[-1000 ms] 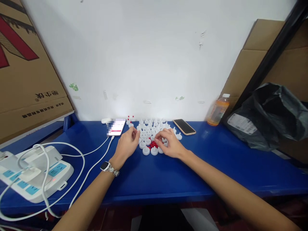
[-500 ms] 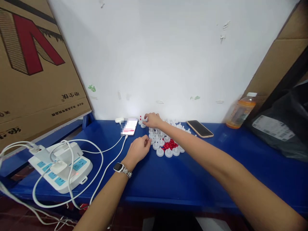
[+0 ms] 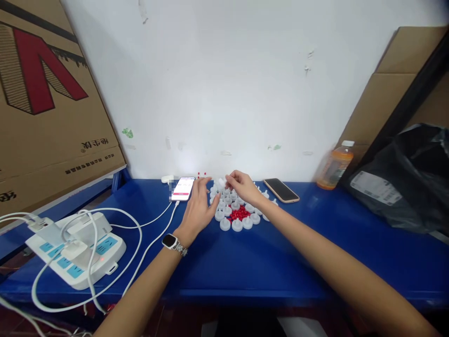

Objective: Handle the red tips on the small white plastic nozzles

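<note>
A deep blue table [image 3: 245, 267] runs along a scuffed white wall, and the cluster of small white plastic caps [image 3: 235, 209] at its back edge serves as the landmark here. Far to the left of the caps leans a big printed cardboard box [image 3: 49, 107], matte and creased; below it, still well left of the caps, sits a glossy white power strip [image 3: 79, 250] with pale blue sockets and looping white cables. Just left of the caps lies a lit phone [image 3: 183, 188] on a charging lead.

The left hand [image 3: 199, 210] rests at the left edge of the caps, palm down, fingers spread and stretched forward, gripping nothing; a metal-banded watch [image 3: 172, 242] sits on its wrist. The caps are round, flat-based discs with short stems standing up, packed close together, and a little heap of tiny red pieces [image 3: 239, 213] lies among them near the front.

The right hand [image 3: 242, 186] hovers over the far side of the cluster, fingertips pinched on one white cap [image 3: 221, 182], lifted just clear of the rest. That cap lies just ahead of the left fingertips, so both hands are near it.

Right of the caps lies a dark phone [image 3: 281, 190], further right an orange drink bottle [image 3: 335, 165], then a crumpled black plastic bag [image 3: 403, 180] against more cardboard.
</note>
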Motion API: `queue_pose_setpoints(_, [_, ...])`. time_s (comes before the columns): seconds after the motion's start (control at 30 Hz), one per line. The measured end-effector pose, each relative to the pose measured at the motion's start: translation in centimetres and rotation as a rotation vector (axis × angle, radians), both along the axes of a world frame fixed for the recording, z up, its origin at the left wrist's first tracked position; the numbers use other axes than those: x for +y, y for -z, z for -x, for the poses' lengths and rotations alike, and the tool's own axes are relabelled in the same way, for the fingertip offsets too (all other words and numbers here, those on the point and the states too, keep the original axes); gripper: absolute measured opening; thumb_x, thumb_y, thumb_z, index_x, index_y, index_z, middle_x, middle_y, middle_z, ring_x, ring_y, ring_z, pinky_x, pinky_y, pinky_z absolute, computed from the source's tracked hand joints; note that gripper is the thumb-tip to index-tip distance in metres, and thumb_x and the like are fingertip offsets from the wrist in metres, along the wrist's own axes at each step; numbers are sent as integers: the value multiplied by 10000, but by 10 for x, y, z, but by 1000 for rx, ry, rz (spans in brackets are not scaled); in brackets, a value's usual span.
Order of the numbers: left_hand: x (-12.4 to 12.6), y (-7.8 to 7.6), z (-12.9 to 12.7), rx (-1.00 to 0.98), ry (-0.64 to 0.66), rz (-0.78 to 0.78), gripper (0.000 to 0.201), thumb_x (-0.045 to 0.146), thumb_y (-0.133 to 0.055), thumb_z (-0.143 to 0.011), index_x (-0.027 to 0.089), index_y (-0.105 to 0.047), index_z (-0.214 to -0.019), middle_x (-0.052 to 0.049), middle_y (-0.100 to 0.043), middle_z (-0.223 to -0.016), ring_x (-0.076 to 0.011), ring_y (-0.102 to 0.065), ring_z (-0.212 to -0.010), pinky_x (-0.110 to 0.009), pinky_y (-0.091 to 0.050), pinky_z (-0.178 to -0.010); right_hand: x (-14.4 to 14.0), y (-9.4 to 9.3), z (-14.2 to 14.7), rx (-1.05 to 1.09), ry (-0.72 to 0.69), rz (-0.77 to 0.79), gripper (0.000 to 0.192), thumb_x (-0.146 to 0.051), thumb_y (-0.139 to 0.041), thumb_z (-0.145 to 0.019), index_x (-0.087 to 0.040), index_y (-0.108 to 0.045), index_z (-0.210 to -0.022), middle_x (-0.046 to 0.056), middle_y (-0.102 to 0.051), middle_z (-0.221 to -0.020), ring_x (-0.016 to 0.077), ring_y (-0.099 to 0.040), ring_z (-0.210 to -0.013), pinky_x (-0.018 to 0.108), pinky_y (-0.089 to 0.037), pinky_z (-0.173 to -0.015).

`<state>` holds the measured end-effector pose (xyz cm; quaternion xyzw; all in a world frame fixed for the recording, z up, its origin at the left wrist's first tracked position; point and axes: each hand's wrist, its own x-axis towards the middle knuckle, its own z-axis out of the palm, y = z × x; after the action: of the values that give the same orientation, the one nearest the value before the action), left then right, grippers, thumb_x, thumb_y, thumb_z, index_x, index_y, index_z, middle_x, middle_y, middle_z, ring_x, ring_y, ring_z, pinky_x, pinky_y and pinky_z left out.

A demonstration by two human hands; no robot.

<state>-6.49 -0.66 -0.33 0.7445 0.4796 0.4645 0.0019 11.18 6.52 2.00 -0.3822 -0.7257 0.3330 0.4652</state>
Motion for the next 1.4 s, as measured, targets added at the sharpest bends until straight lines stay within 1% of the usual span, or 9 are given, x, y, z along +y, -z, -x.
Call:
queue_pose_setpoints(0.2, [14,-26,-34,211,301,57,463,388,-482,-982,253,-369,-1411,-99,-521,-1264,-183,-607,-936,-337,-523,-838,-33,15,-26,64,126,-27,416,-546,-380,-958,-220,-460,-711,-19,-496,-625,145,-474,-605,274,-391,-580])
queue_pose_setpoints(0.47, [6,-11,-48,158,402,-6,337,310,-503,-978,230,-470,-1304,-78,-568,-1149,-160,-584,-879,-321,-487,-885,-37,26,-25,160,118,36,535,-657,-384,-912,-224,-367,-598,-32,-366,-538,125,-371,-528,280,-324,-533])
queue_pose_setpoints(0.57, [7,-8,-46,3,367,64,294,367,-463,-997,216,-511,-1243,-43,-593,-961,-147,-568,-787,-289,-485,-787,-39,21,-24,178,144,34,539,-652,-379,-920,-227,-355,-589,-33,-355,-523,123,-353,-511,278,-303,-516])
queue_pose_setpoints(0.67, [17,-6,-37,-354,258,114,349,437,-291,-1036,206,-499,-1195,-21,-561,-839,-134,-543,-716,-261,-467,-686,-37,17,-35,175,277,-15,538,-586,-331,-961,-223,-364,-566,-21,-383,-518,126,-370,-515,279,-315,-534])
queue_pose_setpoints(0.73, [24,-5,-27,-434,251,143,377,464,-266,-1034,202,-516,-1137,-15,-550,-811,-133,-538,-714,-260,-458,-685,-36,16,-45,94,332,-54,519,-537,-330,-975,-219,-364,-567,-22,-386,-520,128,-377,-527,277,-316,-552])
queue_pose_setpoints(0.9, [26,-3,-13,-124,288,312,362,476,-507,-952,223,-572,-1202,-18,-605,-874,-155,-581,-804,-259,-453,-691,-44,17,-55,-426,167,-161,372,-344,-470,-932,-194,-474,-592,-27,-514,-570,134,-458,-601,282,-340,-684])
queue_pose_setpoints(0.97, [23,-4,-14,-68,307,326,381,471,-533,-936,225,-572,-1224,-25,-621,-911,-158,-593,-809,-268,-468,-706,-48,16,-53,-485,155,-181,287,-314,-507,-913,-195,-564,-658,-17,-614,-660,145,-527,-677,296,-355,-753])
queue_pose_setpoints(1.17, [16,-6,-22,-61,336,338,371,444,-607,-891,219,-582,-1186,-71,-673,-1115,-198,-650,-958,-297,-504,-768,-47,18,-43,-68,24,-44,265,-443,-585,-887,-194,-629,-965,-3,-662,-713,157,-600,-678,282,-422,-664])
queue_pose_setpoints(1.4, [25,-4,-3,-57,209,283,353,373,-602,-878,207,-553,-1186,-93,-646,-1218,-224,-629,-1045,-358,-511,-864,-23,15,-23,226,-43,54,231,-395,-684,-809,-182,-609,-861,10,-694,-676,157,-654,-656,293,-499,-690])
